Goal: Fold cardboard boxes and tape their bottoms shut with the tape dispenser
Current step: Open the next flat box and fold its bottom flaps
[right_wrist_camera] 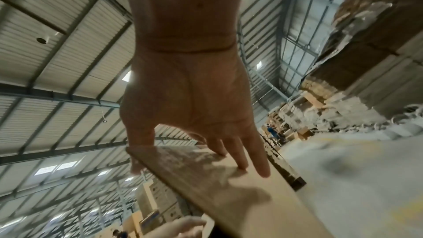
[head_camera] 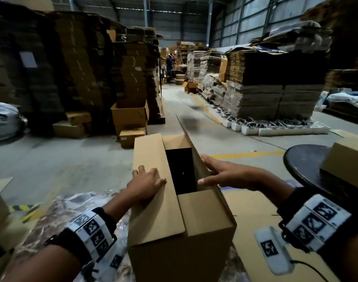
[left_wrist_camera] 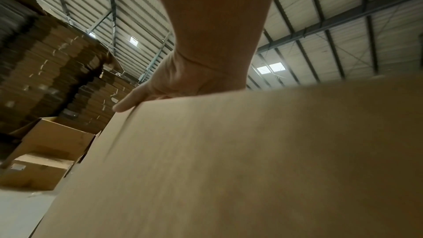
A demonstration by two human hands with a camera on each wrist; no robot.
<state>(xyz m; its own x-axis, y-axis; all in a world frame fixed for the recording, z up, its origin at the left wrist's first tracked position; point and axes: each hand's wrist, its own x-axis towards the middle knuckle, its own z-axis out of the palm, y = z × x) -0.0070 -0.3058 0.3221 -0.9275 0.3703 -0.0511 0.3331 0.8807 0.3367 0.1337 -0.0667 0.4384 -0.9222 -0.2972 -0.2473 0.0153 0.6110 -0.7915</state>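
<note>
A brown cardboard box point(head_camera: 174, 231) stands upright in front of me with its top end open. Its near short flap point(head_camera: 200, 210) is folded down. My left hand point(head_camera: 147, 181) lies flat on the left long flap point(head_camera: 149, 151), fingers spread. In the left wrist view the left hand point(left_wrist_camera: 183, 79) reaches over the box point(left_wrist_camera: 228, 151), with only the thumb showing. The right long flap point(head_camera: 196, 159) stands up, tilted. My right hand point(head_camera: 219, 173) holds it, thumb on the inner face and straight fingers on the outer face; the right wrist view shows the right hand point(right_wrist_camera: 194, 106) astride the flap point(right_wrist_camera: 228, 178). No tape dispenser is in view.
A round dark table point(head_camera: 300, 159) at the right carries another box point(head_camera: 347, 159). A flat cardboard sheet point(head_camera: 253, 210) lies under my right arm, clear plastic wrap point(head_camera: 72, 204) under my left. Tall cardboard stacks point(head_camera: 72, 68) line the aisle. Open boxes point(head_camera: 129, 117) sit on the floor.
</note>
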